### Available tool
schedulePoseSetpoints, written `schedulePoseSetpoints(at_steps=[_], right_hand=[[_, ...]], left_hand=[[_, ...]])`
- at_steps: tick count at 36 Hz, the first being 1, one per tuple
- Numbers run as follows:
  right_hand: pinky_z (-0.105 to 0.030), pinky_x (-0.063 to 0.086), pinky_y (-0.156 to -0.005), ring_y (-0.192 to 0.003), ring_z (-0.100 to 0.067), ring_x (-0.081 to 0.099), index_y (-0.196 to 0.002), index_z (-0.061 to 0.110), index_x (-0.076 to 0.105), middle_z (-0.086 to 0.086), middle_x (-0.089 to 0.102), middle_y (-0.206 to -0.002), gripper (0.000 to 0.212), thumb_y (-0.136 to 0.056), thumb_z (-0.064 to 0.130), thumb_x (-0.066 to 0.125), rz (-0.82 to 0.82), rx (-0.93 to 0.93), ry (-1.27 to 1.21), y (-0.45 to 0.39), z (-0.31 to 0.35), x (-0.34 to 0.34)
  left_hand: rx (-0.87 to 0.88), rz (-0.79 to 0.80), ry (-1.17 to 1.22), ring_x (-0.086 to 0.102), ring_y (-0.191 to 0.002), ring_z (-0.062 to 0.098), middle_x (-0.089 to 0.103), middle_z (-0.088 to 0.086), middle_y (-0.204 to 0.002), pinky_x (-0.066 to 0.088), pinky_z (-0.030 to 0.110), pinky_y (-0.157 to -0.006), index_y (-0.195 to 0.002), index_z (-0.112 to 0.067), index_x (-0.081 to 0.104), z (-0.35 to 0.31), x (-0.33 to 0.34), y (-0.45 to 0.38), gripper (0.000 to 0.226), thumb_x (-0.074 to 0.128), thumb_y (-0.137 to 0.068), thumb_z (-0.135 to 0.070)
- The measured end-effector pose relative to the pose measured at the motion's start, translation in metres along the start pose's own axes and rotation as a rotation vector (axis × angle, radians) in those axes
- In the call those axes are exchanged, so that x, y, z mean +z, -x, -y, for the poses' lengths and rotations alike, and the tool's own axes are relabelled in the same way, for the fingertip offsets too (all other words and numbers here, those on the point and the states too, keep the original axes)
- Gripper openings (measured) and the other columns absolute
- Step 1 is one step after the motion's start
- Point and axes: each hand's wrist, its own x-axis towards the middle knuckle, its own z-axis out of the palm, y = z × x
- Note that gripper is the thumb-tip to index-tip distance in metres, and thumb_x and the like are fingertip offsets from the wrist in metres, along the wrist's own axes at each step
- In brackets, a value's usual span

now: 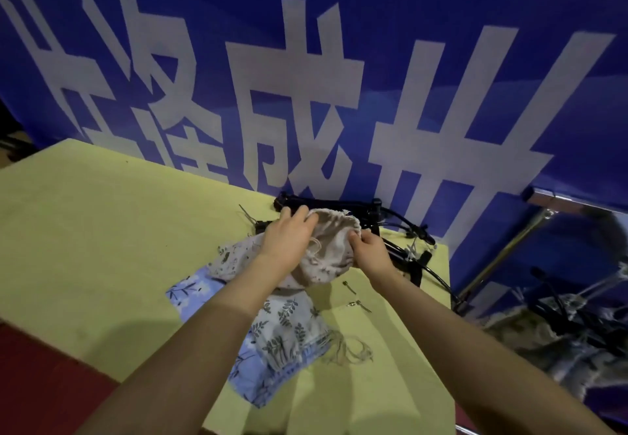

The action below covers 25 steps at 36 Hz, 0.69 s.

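Observation:
A beige drawstring pouch [331, 244] with a small floral print is held up over the yellow table [102, 247], its mouth pulled wide and facing me. My left hand [289, 234] grips the left rim of the mouth. My right hand [368, 251] pinches the right rim. A loose drawstring hangs inside the opening. Below the pouch lie a white pouch with grey leaf print [289, 329] and a blue pouch with white flowers [193, 295], both flat on the table.
A black metal frame with cables [401, 227] stands at the table's far edge behind the pouch. Small metal clips [356, 303] lie right of the fabric. A blue banner [306, 77] with large white characters rises behind. The table's right edge drops off near a metal stand [509, 247].

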Motion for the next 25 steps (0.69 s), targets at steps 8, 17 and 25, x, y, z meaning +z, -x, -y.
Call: schedulePoseSetpoints(at_steps=[8, 17, 25], right_hand=[[-0.015, 0.043, -0.067, -0.088, -0.017, 0.057, -0.105, 0.004, 0.066, -0.002, 0.064, -0.103, 0.025, -0.095, 0.008, 0.044, 0.096, 0.066, 0.123, 0.008, -0.042, -0.013], [-0.034, 0.047, -0.081, -0.106, -0.033, 0.055, -0.111, 0.005, 0.061, -0.017, 0.054, -0.118, 0.026, -0.086, 0.006, 0.052, 0.098, 0.139, 0.782, -0.003, -0.116, -0.018], [-0.041, 0.049, -0.084, -0.105, -0.038, 0.051, -0.103, 0.001, 0.057, -0.018, 0.048, -0.111, 0.016, -0.092, 0.009, 0.05, 0.041, 0.142, 0.845, -0.014, -0.138, -0.011]], left_hand=[[-0.11, 0.201, 0.098, 0.049, -0.111, 0.035, 0.033, 0.012, -0.134, 0.046, 0.039, -0.076, -0.144, -0.013, 0.021, -0.005, 0.041, 0.007, 0.067, 0.053, -0.087, -0.001], [-0.103, 0.278, 0.119, 0.053, -0.107, 0.034, 0.033, 0.013, -0.136, 0.037, 0.038, -0.067, -0.138, -0.013, 0.031, -0.02, 0.061, -0.003, 0.056, 0.055, -0.087, -0.005], [-0.056, 0.268, 0.246, 0.043, -0.079, 0.021, 0.037, 0.014, -0.128, 0.036, 0.027, -0.061, -0.135, -0.015, 0.033, -0.033, 0.076, -0.005, 0.056, 0.049, -0.085, 0.004]])
